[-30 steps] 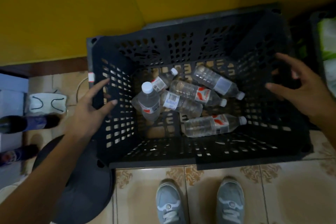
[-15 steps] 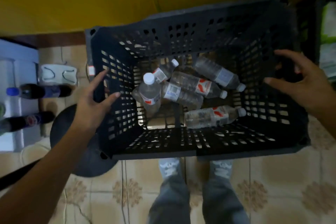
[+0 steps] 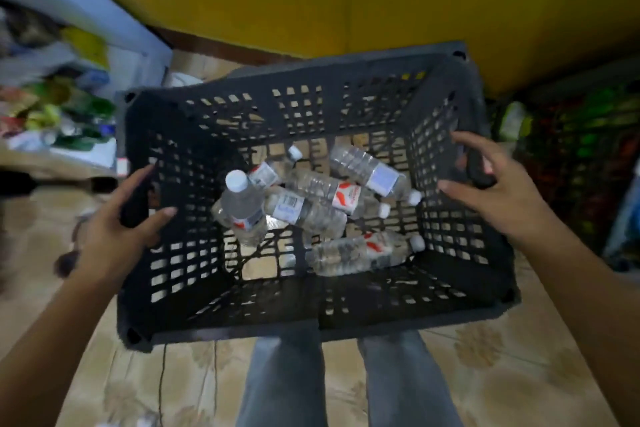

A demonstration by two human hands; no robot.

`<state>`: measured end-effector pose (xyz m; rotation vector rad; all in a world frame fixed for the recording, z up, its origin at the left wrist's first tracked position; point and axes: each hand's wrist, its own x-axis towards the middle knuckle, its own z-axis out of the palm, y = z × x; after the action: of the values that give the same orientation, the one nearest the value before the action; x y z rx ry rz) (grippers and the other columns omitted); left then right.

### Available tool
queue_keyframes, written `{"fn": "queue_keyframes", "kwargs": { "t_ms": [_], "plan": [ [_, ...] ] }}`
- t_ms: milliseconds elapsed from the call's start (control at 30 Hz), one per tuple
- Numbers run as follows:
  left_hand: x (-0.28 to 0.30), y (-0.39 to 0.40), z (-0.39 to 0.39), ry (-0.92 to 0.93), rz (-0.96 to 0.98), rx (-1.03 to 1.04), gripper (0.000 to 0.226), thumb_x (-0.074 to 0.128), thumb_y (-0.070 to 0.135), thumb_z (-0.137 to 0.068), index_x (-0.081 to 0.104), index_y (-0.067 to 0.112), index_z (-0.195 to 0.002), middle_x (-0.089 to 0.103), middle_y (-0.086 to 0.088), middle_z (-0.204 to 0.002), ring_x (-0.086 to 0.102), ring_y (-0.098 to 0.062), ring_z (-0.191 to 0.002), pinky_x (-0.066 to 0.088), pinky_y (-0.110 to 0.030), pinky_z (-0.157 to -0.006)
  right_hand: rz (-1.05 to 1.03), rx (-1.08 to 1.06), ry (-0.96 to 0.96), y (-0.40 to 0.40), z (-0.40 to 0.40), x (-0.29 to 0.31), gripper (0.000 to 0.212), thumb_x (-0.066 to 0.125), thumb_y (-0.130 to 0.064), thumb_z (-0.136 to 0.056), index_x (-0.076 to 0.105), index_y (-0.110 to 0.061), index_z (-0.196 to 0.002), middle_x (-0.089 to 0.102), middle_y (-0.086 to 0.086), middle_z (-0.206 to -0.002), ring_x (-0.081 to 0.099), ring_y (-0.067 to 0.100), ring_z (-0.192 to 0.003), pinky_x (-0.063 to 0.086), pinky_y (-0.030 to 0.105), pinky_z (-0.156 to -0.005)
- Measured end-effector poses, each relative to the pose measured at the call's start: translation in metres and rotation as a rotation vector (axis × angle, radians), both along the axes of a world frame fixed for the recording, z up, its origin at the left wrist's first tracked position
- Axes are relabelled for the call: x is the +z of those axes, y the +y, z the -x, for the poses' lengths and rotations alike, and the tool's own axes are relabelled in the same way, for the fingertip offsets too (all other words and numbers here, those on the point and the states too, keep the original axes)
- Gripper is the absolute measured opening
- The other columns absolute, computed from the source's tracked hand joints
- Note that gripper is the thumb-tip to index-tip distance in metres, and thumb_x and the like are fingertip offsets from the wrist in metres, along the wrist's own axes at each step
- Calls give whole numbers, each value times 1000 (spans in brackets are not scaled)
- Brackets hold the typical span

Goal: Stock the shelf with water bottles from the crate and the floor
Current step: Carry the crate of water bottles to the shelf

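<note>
Crate now lifted off the floor, both hands gripping its side walls: left hand, right hand. Bottles seemingly unshifted; blurry.

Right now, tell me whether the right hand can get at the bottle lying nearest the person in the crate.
Probably yes. The right hand grips the crate wall, so it must let go first; the nearest bottle lies uncovered and the crate's top is open.

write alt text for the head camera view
Two hands grip the sides of a black crate, left hand on its left wall, right hand on its right wall. Water bottles lie jumbled inside. Below are the person's legs and a tiled floor.
</note>
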<state>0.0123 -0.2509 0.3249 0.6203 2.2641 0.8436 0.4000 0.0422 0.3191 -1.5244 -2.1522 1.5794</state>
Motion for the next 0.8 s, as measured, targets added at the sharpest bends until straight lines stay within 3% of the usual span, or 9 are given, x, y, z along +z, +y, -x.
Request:
{"fn": "queue_keyframes", "kwargs": {
  "t_ms": [100,167,300,367,433,500,567,633,800],
  "plan": [
    [79,-34,-32,48,-47,65,61,66,4,-85,49,51,-121,61,18,-73,53,2,-58,47,-10,-47,-26,71,41,-7,0,77,60,75,-24,-82,46,-48,-128,52,0,-121,49,15,-118,44,27,-90],
    [128,-58,-56,77,-56,124,62,65,1,-85,47,50,-117,57,16,-77,54,8,-60,46,-4,-52,-81,147,84,-17,1,128,59,74,-25,-82,46,-39,-133,52,-1,-115,49,12,-110,41,37,-94],
    [196,-119,-91,133,-128,291,62,67,5,-84,50,47,-127,61,21,-102,59,8,-92,52,-5,-70,-103,236,169,-35,8,206,58,74,-26,-84,44,-42,-131,48,-7,-130,44,7,-118,30,23,-93],
    [225,-155,-107,155,-157,366,62,67,7,-84,49,44,-131,62,17,-117,57,13,-100,51,-4,-74,-101,300,209,-47,14,234,58,74,-26,-84,45,-44,-131,46,-10,-125,43,7,-117,31,26,-94],
    [257,-186,-125,185,-176,428,63,73,24,-79,47,44,-133,58,8,-129,58,4,-106,55,-16,-75,-108,355,247,-62,19,260,58,75,-26,-83,46,-47,-129,47,-10,-119,45,11,-116,33,30,-94],
    [288,-212,-145,205,-177,495,61,75,30,-76,50,45,-129,62,7,-115,62,-8,-93,55,-27,-65,-137,413,278,-78,25,280,58,76,-23,-81,48,-45,-127,49,-10,-116,48,9,-110,31,26,-95],
    [311,-236,-168,234,-187,542,55,70,13,-81,53,40,-126,58,7,-90,55,3,-65,49,-13,-50,-150,469,314,-97,32,297,59,78,-17,-79,51,-41,-126,51,-10,-117,50,6,-103,31,15,-92],
    [331,-255,-193,261,-165,597,56,68,6,-83,53,34,-129,54,4,-82,49,2,-54,45,-9,-47,-164,524,354,-118,36,310,61,79,-14,-76,53,-40,-125,54,-7,-116,52,0,-94,30,5,-86],
    [354,-338,-264,298,-186,743,59,69,7,-82,51,40,-127,53,-5,-83,48,-13,-65,45,-15,-48,-177,674,405,-180,41,335,61,79,-13,-76,50,-51,-115,56,-3,-108,46,-4,-90,36,36,-98]
  ]
}}
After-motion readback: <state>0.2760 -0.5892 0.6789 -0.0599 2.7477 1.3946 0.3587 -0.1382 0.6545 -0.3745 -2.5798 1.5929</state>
